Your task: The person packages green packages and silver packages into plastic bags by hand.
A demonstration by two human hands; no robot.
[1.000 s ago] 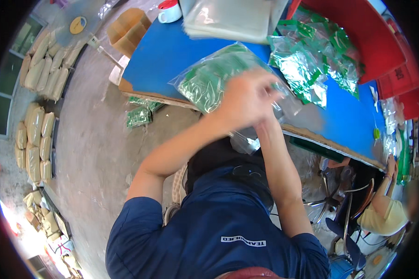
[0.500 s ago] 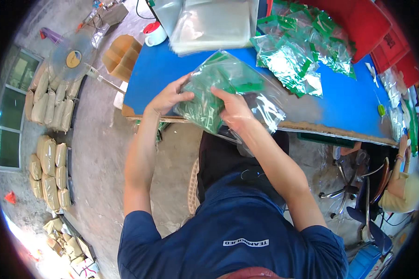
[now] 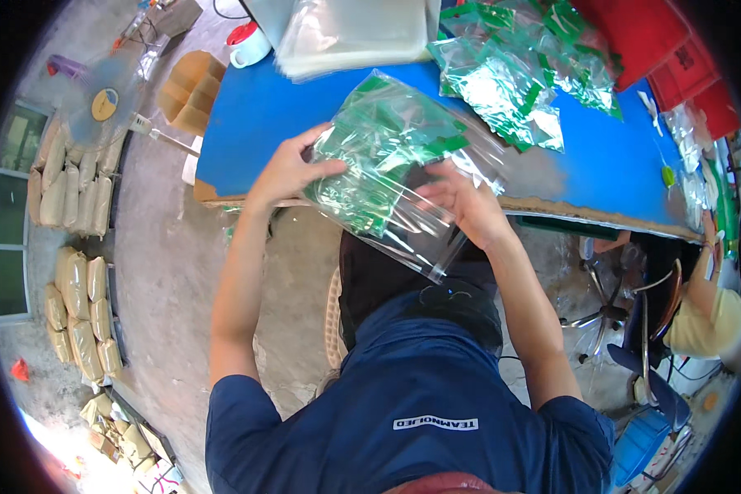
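A large clear plastic bag [image 3: 426,247] hangs over the table's front edge, with a shiny green and clear film packet [image 3: 375,140] showing in its left part. My left hand [image 3: 291,169] grips the bag's left edge, thumb on top and fingers beneath. Against the bag's right part is my right hand [image 3: 465,202], its fingers apart and partly curled, touching or just beside the clear film; glare hides the exact contact. Behind lies a stack of clear bags [image 3: 354,37], and to its right a pile of green and clear packets [image 3: 519,78].
The blue tabletop [image 3: 255,115] has a worn front edge. A white mug [image 3: 248,45] with a red lid stands at its back left, red bins [image 3: 683,66] at the back right. A fan [image 3: 103,105] stands on the left; another person's arm [image 3: 701,263] shows at far right.
My right hand has drawn back rightward from the green packet, its fingers opening. The bag's clear part now spreads toward me. My left hand keeps its hold; the whole view has shifted slightly.
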